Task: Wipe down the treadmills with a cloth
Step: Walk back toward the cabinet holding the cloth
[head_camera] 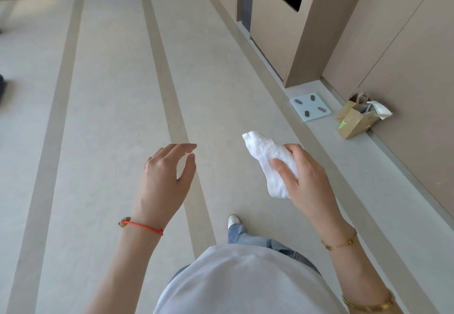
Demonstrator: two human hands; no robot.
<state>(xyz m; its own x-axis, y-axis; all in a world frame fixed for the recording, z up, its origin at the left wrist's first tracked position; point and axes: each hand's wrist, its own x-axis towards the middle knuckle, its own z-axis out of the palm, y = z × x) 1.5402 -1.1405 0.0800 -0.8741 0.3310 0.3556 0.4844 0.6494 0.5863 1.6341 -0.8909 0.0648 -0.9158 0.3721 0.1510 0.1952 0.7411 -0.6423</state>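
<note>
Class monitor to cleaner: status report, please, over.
Right hand grips white cloth. Left hand open, empty. No treadmill in view. Floor ahead.

Pale grey floor (118, 92) w/ darker taupe stripes (167, 92) running lengthwise away from viewer. Right side: taupe panelled wall (405, 50), low ledge along its base. Built-in bin cabinet (277, 19) projects from wall, two dark rounded openings in front. On the ledge just past the cabinet: light blue bathroom scale (310, 106) flat, 4 dark pads. Near it, against wall, brown paper bag (355, 122), white paper sticking out top. Soft even daylight, brighter patch far top centre.
</note>
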